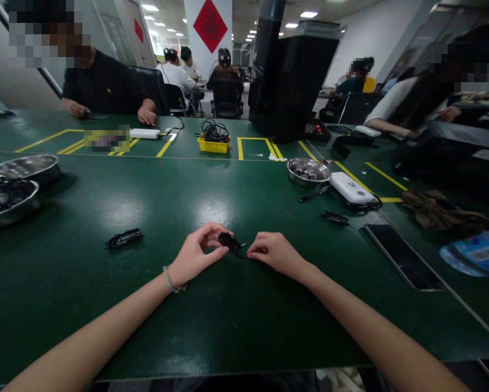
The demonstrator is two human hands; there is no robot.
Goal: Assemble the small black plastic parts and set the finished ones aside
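My left hand [196, 251] is closed on a small black plastic part [229, 243], held by the thumb and fingers just above the table. A thin, shiny metal tip sticks out of the part toward the right. Just right of it, a small gap away, my right hand [276, 253] is pinched shut; what its fingertips hold, if anything, is too small to make out. A black piece [123, 238], similar in colour, lies on the green table [212, 321] to the left, and another black piece [335, 218] to the right.
Metal bowls [11, 209] with black cables stand at left; a smaller bowl [309, 172] holds small parts. A white power bank [351, 188], phone [403, 257], crumpled brown cloth [442, 209] and water bottle [477, 253] lie right. A yellow bin [214, 145] holds cables. People sit opposite.
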